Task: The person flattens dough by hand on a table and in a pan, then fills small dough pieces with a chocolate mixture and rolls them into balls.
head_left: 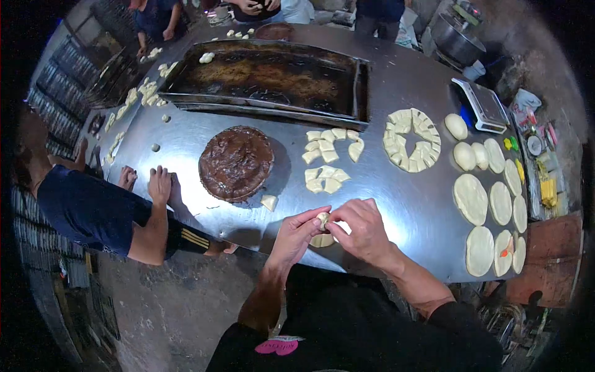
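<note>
A small pale dough piece (323, 218) is held between both hands above the table's near edge. My left hand (299, 230) supports it in its fingertips, and my right hand (362, 230) pinches it from the other side. Beneath them a flat dough round (321, 240) is partly hidden. A bowl heaped with dark brown paste (236, 163) stands to the left, with one cut dough piece (269, 202) beside its lower right. Beyond my hands lie cut dough pieces (327, 176) and a ring of dough wedges (412, 140).
A large dark tray (266, 77) occupies the back of the metal table (384, 192). Flat dough ovals (470, 199) line the right side near a scale (482, 105). A co-worker's hands (159, 184) are at the left; other people stand behind.
</note>
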{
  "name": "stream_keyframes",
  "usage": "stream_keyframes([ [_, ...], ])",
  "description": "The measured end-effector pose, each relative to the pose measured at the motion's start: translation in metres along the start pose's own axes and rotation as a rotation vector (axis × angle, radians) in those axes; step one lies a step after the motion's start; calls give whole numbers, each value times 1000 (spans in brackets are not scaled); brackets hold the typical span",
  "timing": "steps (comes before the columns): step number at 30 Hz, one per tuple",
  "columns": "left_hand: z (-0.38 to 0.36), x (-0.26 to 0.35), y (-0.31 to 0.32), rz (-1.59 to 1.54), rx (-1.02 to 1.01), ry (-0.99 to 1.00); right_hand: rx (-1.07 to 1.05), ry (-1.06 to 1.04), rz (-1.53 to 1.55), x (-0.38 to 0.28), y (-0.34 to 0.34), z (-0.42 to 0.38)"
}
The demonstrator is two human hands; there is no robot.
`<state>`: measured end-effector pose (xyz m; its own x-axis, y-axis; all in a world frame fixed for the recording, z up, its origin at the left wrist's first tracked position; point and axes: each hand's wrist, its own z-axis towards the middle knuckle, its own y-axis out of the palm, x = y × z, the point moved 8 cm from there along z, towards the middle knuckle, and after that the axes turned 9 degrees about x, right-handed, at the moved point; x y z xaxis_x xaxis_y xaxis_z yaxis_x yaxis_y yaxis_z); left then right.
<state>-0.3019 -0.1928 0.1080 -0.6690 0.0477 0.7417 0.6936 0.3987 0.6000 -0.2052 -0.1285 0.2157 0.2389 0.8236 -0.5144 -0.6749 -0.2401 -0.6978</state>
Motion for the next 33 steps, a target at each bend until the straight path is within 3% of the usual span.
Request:
stream_keyframes([
  [2,2,-14,13,38,-16,-18,159,60,105,7,-25,-2],
  [6,1,-35,40,33,-43,-63,64,23,79,34,-27,-35],
  [10,1,-68,41,-95,139,1,262,-29,-66,19,-42,-59],
  [12,2,-81,43,-109,231,53,257,-10,-58,25,-38,-66],
  [14,0,-104,41,-157,278,-36,219,2,-142,52,-19,-83],
  [15,1,-120,31,-89,290,-129,182,11,-160,69,-7,-92],
  [19,-15,-113,-13,191,396,-66,60,48,-363,123,28,-144],
  [23,-40,-88,-69,436,464,-3,20,47,-442,102,12,-170],
  [25,-39,-83,-83,443,451,24,-266,385,-306,129,26,-176],
  [26,-37,-85,-88,496,443,18,-268,393,-309,129,31,-167],
  [28,-31,-89,-88,547,429,6,21,392,-226,120,27,-136],
  [29,-22,-93,-78,681,346,-6,51,258,-280,110,30,-128],
  [30,-13,-97,-67,814,263,-9,61,260,-282,114,31,-134],
  [32,0,-107,-45,834,163,61,26,491,-9,143,34,-159],
  [33,4,-109,-19,817,62,77,-16,814,65,160,32,-171],
])
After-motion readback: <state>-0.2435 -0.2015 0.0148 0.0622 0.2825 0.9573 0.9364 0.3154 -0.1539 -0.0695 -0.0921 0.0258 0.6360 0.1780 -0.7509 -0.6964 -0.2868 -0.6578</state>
